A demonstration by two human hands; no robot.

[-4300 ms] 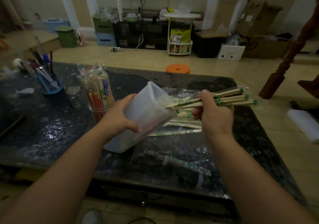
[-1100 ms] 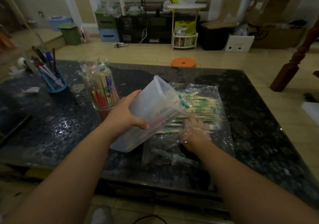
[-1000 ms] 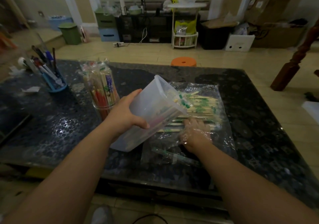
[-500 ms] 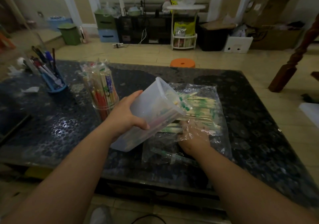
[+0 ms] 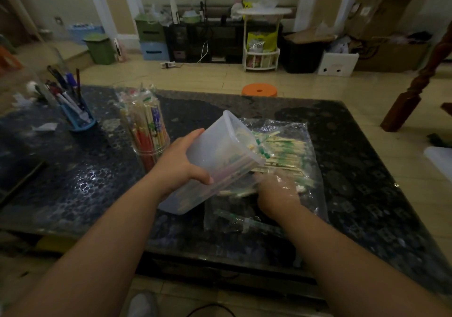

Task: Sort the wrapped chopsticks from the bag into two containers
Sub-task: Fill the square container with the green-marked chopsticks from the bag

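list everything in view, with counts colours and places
translucent white plastic container: one, milky, tilted above the table, some chopsticks inside
clear plastic bag: one, transparent, flat on the table's right half
green-tipped wrapped chopsticks: many, pale with green ends, inside the bag
clear round jar: one, holds red and blue wrapped chopsticks, left of the container
blue pen holder: one, table's far left, full of pens
dark speckled table: one, black
orange round stool: one, floor behind table
left hand: grips the container
right hand: inside the bag, grip unclear

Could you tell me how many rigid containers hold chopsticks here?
2: the tilted white tub gripped by the left hand, and the clear jar standing left of it.
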